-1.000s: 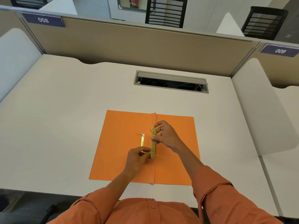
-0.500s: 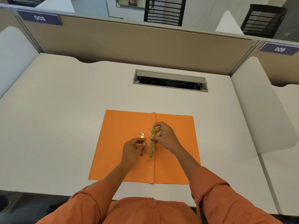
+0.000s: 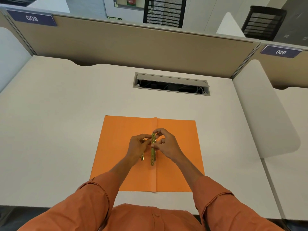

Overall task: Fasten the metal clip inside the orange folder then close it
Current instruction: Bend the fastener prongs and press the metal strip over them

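— Two hands over the folder [image 3: 175,164], then?
— Both, yes. It lies open and flat on the white desk [image 3: 66,130], crease running away from the person.
— And the metal clip [image 3: 153,155]?
— Its brass bar sits along the crease, near the middle. The right hand [image 3: 166,145] pinches the bar's far end between thumb and fingertips.
— The left hand [image 3: 137,146]?
— Curled, fingertips closed against the bar from the other side. A second brass strip [image 3: 142,156] shows beneath it, just left of the crease; whether it grips that strip, I cannot tell
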Motion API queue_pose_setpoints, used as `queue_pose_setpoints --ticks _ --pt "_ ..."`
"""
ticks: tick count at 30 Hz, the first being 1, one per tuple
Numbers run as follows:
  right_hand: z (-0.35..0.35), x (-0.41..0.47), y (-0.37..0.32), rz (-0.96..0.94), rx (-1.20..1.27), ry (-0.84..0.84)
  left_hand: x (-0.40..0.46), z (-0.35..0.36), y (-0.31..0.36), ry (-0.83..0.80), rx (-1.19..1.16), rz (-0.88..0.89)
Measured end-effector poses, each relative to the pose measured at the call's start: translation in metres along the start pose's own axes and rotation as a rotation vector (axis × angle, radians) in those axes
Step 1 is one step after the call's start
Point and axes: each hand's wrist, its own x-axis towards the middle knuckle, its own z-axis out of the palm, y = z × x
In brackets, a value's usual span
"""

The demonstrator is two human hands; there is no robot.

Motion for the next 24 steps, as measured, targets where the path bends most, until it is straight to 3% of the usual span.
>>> queue_pose_setpoints --ticks 24 --pt "0.0 0.004 0.0 0.008 -0.024 0.015 0.007 -0.003 -0.011 -0.021 0.14 0.062"
